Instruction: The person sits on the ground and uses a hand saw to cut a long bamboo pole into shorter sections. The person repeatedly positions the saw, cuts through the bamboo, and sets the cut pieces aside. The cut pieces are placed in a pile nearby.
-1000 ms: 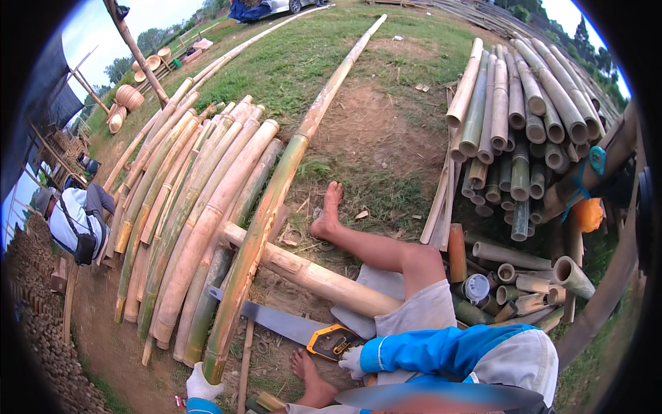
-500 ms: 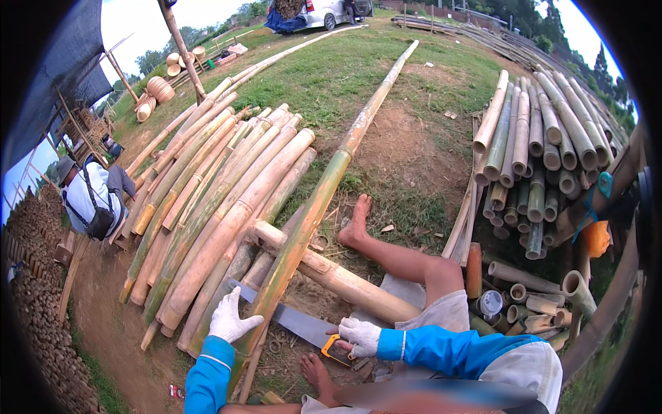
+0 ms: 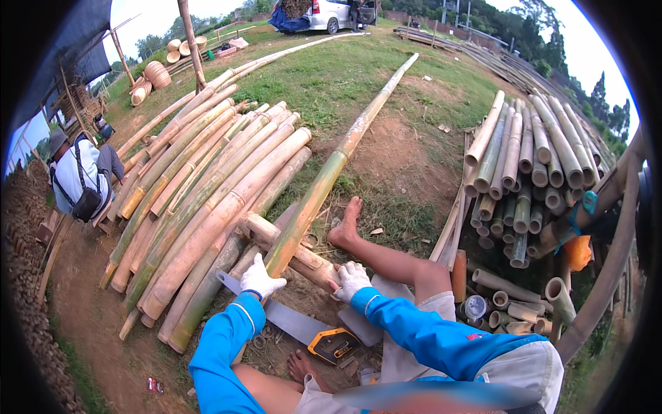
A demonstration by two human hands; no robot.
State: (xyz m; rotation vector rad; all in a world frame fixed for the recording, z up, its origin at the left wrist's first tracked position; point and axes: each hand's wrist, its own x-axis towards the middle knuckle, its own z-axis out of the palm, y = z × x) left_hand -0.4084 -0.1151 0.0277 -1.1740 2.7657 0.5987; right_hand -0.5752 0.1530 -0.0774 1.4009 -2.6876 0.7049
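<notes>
The left hand (image 3: 261, 279) is gripping the near end of the long bamboo pole (image 3: 324, 181), which is lying across a short log (image 3: 293, 252). The right hand (image 3: 352, 278) is resting loosely on that log. The pole is probably stiff, heavy and smooth (better held near its end).

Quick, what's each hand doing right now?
Left hand: gloved, fingers closed around the long green-yellow bamboo pole.
Right hand: gloved, resting on the short tan bamboo log; grip cannot be told.
</notes>
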